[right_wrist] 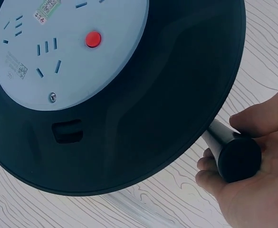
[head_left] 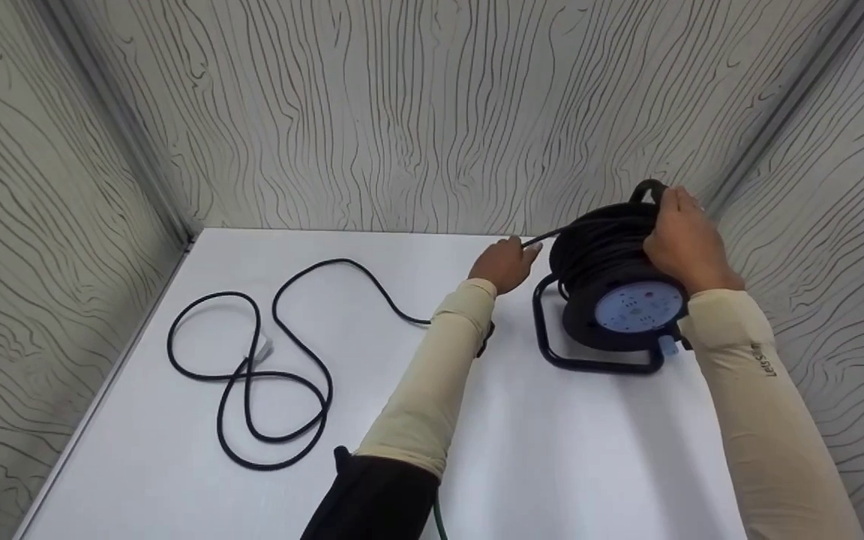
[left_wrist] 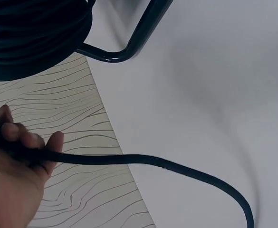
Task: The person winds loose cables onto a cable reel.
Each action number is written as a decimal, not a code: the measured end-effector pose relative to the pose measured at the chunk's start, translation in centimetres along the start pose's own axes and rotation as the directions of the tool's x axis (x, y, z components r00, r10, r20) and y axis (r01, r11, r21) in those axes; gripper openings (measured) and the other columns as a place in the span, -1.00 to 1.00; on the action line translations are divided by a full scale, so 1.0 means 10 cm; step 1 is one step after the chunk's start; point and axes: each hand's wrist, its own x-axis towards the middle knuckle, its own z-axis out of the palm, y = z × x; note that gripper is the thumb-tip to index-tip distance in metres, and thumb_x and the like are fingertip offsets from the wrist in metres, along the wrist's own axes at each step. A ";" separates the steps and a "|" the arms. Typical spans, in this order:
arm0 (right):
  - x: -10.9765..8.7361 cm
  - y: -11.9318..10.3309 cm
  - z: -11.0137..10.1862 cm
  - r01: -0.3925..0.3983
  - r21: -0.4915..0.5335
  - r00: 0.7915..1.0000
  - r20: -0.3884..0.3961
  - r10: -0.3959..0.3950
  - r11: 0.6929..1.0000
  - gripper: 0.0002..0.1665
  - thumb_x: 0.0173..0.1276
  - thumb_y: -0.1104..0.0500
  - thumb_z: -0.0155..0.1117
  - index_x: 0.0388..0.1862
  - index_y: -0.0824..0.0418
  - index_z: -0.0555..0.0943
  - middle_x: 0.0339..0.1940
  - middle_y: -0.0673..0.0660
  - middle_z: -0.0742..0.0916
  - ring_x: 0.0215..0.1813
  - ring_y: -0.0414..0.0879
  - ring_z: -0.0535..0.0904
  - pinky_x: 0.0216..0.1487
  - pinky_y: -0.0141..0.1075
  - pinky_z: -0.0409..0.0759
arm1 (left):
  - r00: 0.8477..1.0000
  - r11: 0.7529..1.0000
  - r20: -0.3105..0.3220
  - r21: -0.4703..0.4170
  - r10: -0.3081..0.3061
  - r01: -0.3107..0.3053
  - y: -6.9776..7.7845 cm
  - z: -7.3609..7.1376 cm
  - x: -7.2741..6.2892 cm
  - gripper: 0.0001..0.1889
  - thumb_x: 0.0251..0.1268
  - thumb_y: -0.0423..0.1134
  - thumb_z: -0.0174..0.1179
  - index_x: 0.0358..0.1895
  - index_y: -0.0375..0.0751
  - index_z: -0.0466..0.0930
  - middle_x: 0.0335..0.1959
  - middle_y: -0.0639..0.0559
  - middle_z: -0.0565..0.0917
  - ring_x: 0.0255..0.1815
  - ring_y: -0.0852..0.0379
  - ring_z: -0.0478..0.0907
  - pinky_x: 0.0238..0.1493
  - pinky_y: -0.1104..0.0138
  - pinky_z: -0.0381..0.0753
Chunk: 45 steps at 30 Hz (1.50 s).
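Note:
On the right of the table stands a black cable reel (head_left: pixel 604 259), its round socket panel (head_left: pixel 638 306) facing the front. A red button (right_wrist: pixel 93 39) sits on that panel in the right wrist view. My right hand (head_left: pixel 691 241) is at the reel's upper right; its fingers curl round a black handle (right_wrist: pixel 238 159) beside the disc. To the reel's left, my left hand (head_left: pixel 503 264) grips the black cable (left_wrist: pixel 191 172), which runs up to the windings. Below the reel is its bent black tube stand (head_left: pixel 597 366).
Loose cable (head_left: pixel 331 367) lies in loops on the left of the white table (head_left: pixel 154 450), with a pale plug (head_left: pixel 263 350) among them. Patterned wall panels (head_left: pixel 402 112) enclose the back and both sides. A thin green cord (head_left: pixel 439 517) shows at the front edge.

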 end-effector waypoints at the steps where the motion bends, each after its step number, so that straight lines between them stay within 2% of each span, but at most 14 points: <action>1: 0.01 0.01 0.00 -0.003 0.004 1.000 0.005 0.003 1.000 -0.26 0.42 0.39 -0.25 0.51 0.69 -0.11 0.48 0.72 0.07 0.49 0.61 -0.02 0.46 0.33 0.00 | 1.000 1.000 -0.005 -0.018 0.006 -0.006 -0.01 -0.02 0.00 -0.38 0.70 0.15 -0.34 0.21 -0.27 0.55 0.07 -0.15 0.68 0.14 -0.06 0.63 0.19 0.16 0.53; 5: 0.05 0.04 -0.03 -0.024 0.012 0.999 0.042 0.024 1.000 -0.25 0.47 0.34 -0.25 0.52 0.66 -0.15 0.50 0.70 0.03 0.51 0.59 -0.06 0.47 0.32 -0.04 | 0.999 0.999 -0.031 -0.038 0.031 -0.033 -0.02 -0.11 -0.02 -0.33 0.68 0.20 -0.36 0.17 -0.24 0.61 0.03 -0.11 0.70 0.12 -0.03 0.63 0.17 0.17 0.54; 9: 0.09 0.02 -0.05 -0.023 0.015 0.997 0.072 0.022 1.000 -0.26 0.52 0.29 -0.27 0.52 0.68 -0.16 0.50 0.71 0.02 0.52 0.58 -0.08 0.49 0.30 -0.06 | 0.998 0.996 -0.040 0.075 0.046 -0.043 -0.06 -0.20 0.00 -0.25 0.61 0.32 -0.34 0.15 -0.24 0.64 0.03 -0.11 0.71 0.10 -0.05 0.64 0.15 0.16 0.56; 12: 0.11 -0.01 -0.05 -0.020 0.014 0.996 0.084 0.019 1.000 -0.27 0.56 0.26 -0.29 0.51 0.68 -0.16 0.50 0.71 0.02 0.52 0.59 -0.08 0.49 0.30 -0.06 | 0.998 0.984 -0.038 0.175 0.048 -0.041 -0.11 -0.24 0.02 -0.20 0.54 0.40 -0.31 0.15 -0.24 0.65 0.01 -0.11 0.73 0.07 -0.07 0.65 0.12 0.15 0.59; 15: 0.13 -0.06 -0.05 -0.019 0.008 0.997 0.071 0.019 1.000 -0.27 0.57 0.25 -0.29 0.51 0.69 -0.15 0.49 0.71 0.04 0.50 0.60 -0.05 0.47 0.31 -0.02 | 0.998 0.976 -0.045 0.216 0.050 -0.039 -0.17 -0.29 0.02 -0.19 0.51 0.44 -0.28 0.11 -0.22 0.67 -0.03 -0.09 0.74 0.02 -0.06 0.66 0.08 0.14 0.60; 20: 0.16 -0.15 0.01 -0.015 -0.002 0.999 0.048 0.015 1.000 -0.27 0.53 0.26 -0.30 0.48 0.72 -0.11 0.46 0.73 0.10 0.47 0.62 0.01 0.45 0.32 0.03 | 0.995 0.972 -0.080 0.233 0.058 -0.038 -0.28 -0.37 -0.08 -0.22 0.52 0.42 -0.26 0.05 -0.21 0.69 -0.09 -0.08 0.74 -0.03 -0.05 0.66 0.06 0.14 0.59; 24: 0.15 -0.25 0.07 -0.005 -0.003 0.999 0.047 0.006 1.000 -0.28 0.51 0.27 -0.27 0.47 0.74 -0.09 0.42 0.74 0.14 0.43 0.62 0.07 0.42 0.33 0.09 | 0.994 0.966 -0.092 0.257 0.058 -0.033 -0.43 -0.41 -0.19 -0.22 0.52 0.42 -0.26 0.08 -0.22 0.67 -0.05 -0.09 0.74 0.03 -0.05 0.65 0.13 0.14 0.56; 31: 0.15 -0.40 0.16 0.092 -0.029 0.994 -0.059 -0.093 0.995 -0.33 0.45 0.33 -0.12 0.36 0.81 0.07 0.32 0.76 0.26 0.34 0.63 0.20 0.35 0.36 0.19 | 0.990 0.961 -0.128 0.276 0.061 -0.024 -0.73 -0.51 -0.28 -0.22 0.52 0.43 -0.27 0.04 -0.22 0.66 -0.10 -0.08 0.73 0.02 -0.06 0.64 0.12 0.12 0.57; 39: 0.20 -0.49 0.23 0.085 -0.028 0.996 -0.023 -0.085 0.996 -0.28 0.32 0.42 -0.14 0.38 0.81 0.02 0.37 0.77 0.21 0.40 0.62 0.13 0.40 0.34 0.15 | 0.986 0.968 -0.165 0.252 0.031 0.012 -1.00 -0.58 -0.39 -0.23 0.51 0.43 -0.25 -0.06 -0.22 0.66 -0.20 -0.07 0.70 -0.06 -0.05 0.63 0.05 0.11 0.58; 45: 0.25 -0.57 0.25 0.064 -0.002 0.997 0.040 -0.064 0.998 -0.21 0.31 0.46 -0.13 0.45 0.77 -0.09 0.43 0.78 0.11 0.46 0.63 0.04 0.45 0.30 0.06 | 0.981 0.968 -0.195 0.249 0.016 0.034 -1.15 -0.63 -0.41 -0.24 0.52 0.42 -0.25 -0.07 -0.22 0.66 -0.21 -0.07 0.70 -0.07 -0.05 0.63 0.03 0.11 0.59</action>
